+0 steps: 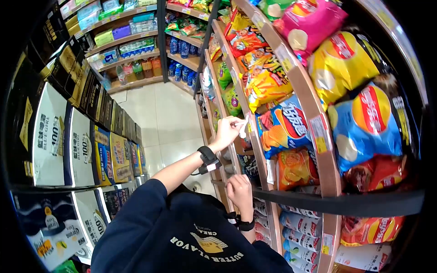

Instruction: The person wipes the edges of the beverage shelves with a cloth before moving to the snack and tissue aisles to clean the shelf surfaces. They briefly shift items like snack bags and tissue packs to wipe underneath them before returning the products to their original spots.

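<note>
My left hand (227, 132) reaches up to the front edge of a snack shelf, its fingers pinched on a small crumpled white cloth or tissue (243, 129). The cloth lies against the shelf's edge strip (256, 141). Lower down, my right hand (239, 189) is curled closed in front of the same shelving; its palm side is hidden. Just beyond the cloth sit a blue chip bag (287, 125) and an orange chip bag (296, 169). Yellow-orange snack bags (266, 82) stand above them.
On the right, a higher shelf board (318, 132) carries large chip bags (364, 127), crossed by a dark bar (346, 202). Stacked beer cartons (54, 136) line the left. A tiled floor aisle (168, 118) runs between, toward shelves of bottles (136, 68) and tissue packs.
</note>
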Demonstrator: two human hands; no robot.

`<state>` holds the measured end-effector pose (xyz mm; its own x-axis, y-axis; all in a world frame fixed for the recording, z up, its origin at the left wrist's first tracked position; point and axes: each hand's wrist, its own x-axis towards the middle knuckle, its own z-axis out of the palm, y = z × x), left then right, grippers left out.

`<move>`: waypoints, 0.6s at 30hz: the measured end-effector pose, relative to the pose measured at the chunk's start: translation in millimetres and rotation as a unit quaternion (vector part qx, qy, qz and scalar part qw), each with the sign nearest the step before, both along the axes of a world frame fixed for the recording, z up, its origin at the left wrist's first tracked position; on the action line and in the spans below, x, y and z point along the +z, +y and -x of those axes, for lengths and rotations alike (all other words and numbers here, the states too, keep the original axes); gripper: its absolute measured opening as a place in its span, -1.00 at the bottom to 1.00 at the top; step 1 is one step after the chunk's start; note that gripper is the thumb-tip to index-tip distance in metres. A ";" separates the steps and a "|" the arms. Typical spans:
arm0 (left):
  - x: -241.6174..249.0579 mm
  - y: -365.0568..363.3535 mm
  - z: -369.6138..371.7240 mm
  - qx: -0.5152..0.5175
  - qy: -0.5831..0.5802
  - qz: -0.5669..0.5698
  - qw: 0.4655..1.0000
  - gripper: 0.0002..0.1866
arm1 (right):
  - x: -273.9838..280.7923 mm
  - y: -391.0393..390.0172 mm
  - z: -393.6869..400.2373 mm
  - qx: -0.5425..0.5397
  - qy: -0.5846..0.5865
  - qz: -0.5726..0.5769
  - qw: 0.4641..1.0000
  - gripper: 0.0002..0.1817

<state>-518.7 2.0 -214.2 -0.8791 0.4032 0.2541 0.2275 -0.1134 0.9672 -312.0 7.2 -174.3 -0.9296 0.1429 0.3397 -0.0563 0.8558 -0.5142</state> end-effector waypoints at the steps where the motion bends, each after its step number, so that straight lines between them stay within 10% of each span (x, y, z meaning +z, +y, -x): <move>1: 3.7 -0.6 13.3 -0.006 -0.002 -0.009 1.000 -0.84 | -0.1 -1.2 9.5 -0.007 -0.005 0.001 1.000 -0.93; 18: -6.9 -10.8 196.1 -0.011 -0.013 -0.016 1.000 -0.85 | 21.9 -44.6 192.6 -0.027 -0.020 -0.012 0.999 -0.90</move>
<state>-714.8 -8.8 -221.1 -0.8769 0.4140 0.2443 0.1998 -0.1483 0.9686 -504.6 -37.3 -152.4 -0.9339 0.1848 0.3061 0.0098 0.8690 -0.4947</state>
